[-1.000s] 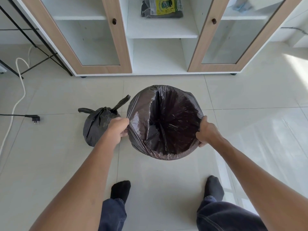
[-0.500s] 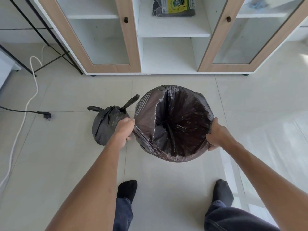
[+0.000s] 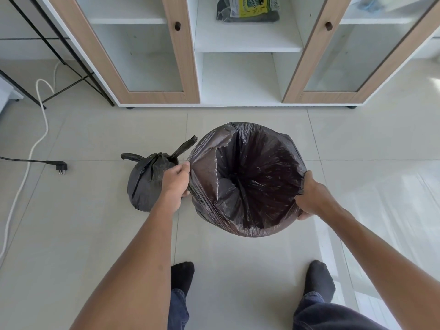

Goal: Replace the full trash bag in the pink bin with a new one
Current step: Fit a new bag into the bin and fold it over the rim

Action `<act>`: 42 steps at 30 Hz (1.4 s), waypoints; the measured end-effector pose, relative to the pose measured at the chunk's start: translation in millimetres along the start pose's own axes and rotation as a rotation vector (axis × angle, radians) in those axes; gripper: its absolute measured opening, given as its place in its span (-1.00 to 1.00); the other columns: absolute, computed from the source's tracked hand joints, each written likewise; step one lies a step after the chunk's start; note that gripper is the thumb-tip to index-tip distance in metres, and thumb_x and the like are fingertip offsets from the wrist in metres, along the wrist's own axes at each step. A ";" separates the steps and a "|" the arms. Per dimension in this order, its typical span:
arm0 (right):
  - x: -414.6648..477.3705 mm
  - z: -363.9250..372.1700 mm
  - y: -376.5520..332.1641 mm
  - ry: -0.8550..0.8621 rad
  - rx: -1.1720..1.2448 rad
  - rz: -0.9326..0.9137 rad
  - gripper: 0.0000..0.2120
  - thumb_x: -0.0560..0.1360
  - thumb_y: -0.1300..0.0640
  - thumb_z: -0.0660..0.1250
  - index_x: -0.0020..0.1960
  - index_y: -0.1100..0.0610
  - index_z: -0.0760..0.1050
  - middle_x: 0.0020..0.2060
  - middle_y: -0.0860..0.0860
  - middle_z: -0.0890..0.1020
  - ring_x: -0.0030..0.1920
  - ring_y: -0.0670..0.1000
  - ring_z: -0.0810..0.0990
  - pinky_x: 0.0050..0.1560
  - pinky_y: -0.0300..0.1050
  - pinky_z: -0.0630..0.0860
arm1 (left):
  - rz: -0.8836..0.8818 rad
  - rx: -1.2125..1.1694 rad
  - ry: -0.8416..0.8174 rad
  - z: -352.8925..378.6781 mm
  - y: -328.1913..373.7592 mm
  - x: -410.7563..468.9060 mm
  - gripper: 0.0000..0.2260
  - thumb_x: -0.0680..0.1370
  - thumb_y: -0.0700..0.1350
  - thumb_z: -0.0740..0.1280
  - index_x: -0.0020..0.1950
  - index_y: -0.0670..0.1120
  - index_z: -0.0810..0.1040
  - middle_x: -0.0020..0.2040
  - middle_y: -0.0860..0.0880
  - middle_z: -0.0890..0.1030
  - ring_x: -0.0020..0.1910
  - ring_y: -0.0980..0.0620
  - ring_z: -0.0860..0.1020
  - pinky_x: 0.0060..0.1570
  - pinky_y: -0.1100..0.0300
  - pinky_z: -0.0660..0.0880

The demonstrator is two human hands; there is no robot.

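A new dark trash bag (image 3: 250,182) lines the bin on the floor, its mouth spread wide and folded over the rim, so the pink bin itself is hidden under the plastic. My left hand (image 3: 175,182) pinches a bunch of the bag's plastic at the left rim. My right hand (image 3: 312,196) grips the bag over the right rim. The full black trash bag (image 3: 145,182), tied in a knot, sits on the floor just left of the bin, partly behind my left hand.
A white cabinet (image 3: 245,77) with wood-framed glass doors stands behind the bin; a pack of bags (image 3: 247,8) lies on its middle shelf. A black plug (image 3: 59,166) and a white cable (image 3: 35,129) lie on the floor at left. My socked feet (image 3: 182,277) stand below.
My left hand has pulled the bag's slack plastic outward at the left rim. The view has shifted a little to the left; both hands stay at the rim.
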State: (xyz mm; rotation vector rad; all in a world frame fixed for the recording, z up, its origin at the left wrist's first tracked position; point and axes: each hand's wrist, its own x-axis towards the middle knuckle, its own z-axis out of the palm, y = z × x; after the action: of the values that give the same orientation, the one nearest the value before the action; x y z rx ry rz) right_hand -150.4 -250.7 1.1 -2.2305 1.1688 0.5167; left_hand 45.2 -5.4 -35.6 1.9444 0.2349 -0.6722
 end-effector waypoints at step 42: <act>-12.3 12.6 -13.5 -0.003 0.034 0.085 -0.32 0.47 0.35 0.08 0.51 0.22 -0.13 -0.67 0.09 0.54 -0.61 0.09 0.58 -0.48 -0.15 0.38 | -0.222 -0.096 -0.341 -34.9 -24.4 -52.3 -0.88 0.64 0.02 0.24 0.06 0.06 0.54 -0.28 0.05 0.36 -0.48 0.16 0.23 -0.59 0.36 0.15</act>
State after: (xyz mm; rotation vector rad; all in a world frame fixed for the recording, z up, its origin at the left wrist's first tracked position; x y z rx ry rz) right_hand -146.8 -228.9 2.5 -2.1580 1.2661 0.5299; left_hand 3.5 43.1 -14.3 1.6943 0.2665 -1.1040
